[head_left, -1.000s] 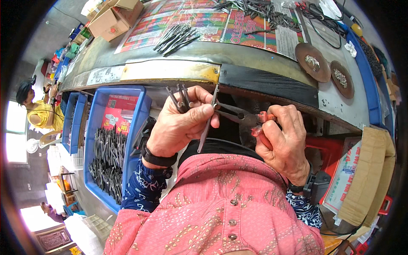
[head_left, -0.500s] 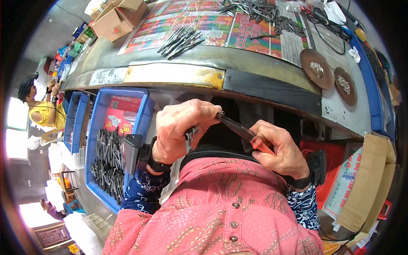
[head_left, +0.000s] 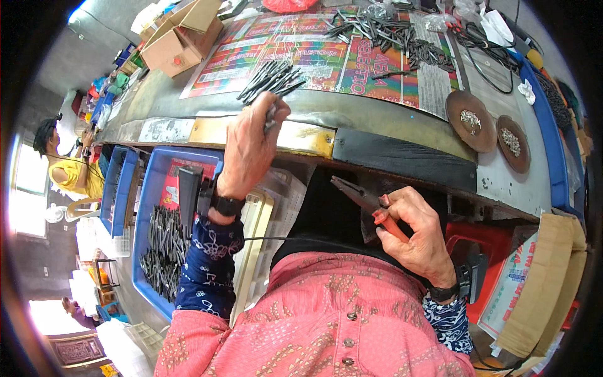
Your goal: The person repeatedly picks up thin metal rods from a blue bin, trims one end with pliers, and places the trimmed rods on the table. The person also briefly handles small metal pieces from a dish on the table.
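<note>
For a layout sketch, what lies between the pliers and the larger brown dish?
In the head view, a black edge strip, then tabletop, lies between pliers and dish.

Grey wall [head_left: 59,254] seen at far left, broken by bright window [head_left: 28,217]; daylight let in there. Long workbench [head_left: 377,112] edged with yellowish and black strips [head_left: 402,157]. Carved brown panel [head_left: 78,350] glimpsed lower left.

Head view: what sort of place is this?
Probably a small assembly workshop: pliers in the right hand, a blue bin of slim dark parts, and two brown dishes of tiny pieces on the bench.
</note>
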### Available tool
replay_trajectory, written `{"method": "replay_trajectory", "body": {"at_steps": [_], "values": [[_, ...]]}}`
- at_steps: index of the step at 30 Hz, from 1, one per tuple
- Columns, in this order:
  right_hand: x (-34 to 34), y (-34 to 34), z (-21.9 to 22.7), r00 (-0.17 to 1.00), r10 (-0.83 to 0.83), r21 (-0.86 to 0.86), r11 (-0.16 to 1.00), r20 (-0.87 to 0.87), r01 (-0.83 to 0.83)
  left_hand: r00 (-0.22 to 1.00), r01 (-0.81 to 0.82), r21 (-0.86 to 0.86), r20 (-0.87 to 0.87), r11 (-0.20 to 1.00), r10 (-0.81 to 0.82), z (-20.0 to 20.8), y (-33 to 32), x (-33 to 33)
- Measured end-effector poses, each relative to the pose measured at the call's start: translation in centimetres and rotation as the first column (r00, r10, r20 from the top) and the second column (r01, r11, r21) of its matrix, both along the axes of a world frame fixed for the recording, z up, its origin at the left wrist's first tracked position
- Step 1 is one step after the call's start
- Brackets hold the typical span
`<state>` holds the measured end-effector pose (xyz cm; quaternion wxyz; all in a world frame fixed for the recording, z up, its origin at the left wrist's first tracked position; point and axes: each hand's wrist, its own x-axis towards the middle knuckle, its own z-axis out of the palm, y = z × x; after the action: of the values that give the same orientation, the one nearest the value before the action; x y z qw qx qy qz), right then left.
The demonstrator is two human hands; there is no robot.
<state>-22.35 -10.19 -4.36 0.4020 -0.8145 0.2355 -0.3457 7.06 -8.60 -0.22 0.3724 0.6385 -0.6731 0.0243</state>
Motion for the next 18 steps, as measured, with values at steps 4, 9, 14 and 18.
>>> {"method": "replay_trajectory", "body": {"at_steps": [4,9,14,18], "values": [[-0.1,-0.2,-0.1,0.999,-0.031,-0.052,0.998,-0.045,0.029,0.999,0.016,-0.085,0.053,0.996,-0.011,-0.7,-3.1,2.1],[-0.2,-0.4,-0.1,0.997,-0.052,-0.045,0.998,-0.051,0.05,0.957,-0.021,-0.044,0.288,0.999,0.033,-1.1,-5.3,3.5],[0.2,-0.7,-0.5,0.997,-0.078,-0.089,0.993,-0.026,0.075,0.895,-0.12,-0.005,0.432,0.993,0.11,-1.7,-6.7,3.7],[0.3,-0.8,-0.6,0.996,-0.079,-0.081,0.994,-0.031,0.076,0.842,-0.112,-0.036,0.528,0.993,0.115,-2.0,-7.3,3.8]]}}
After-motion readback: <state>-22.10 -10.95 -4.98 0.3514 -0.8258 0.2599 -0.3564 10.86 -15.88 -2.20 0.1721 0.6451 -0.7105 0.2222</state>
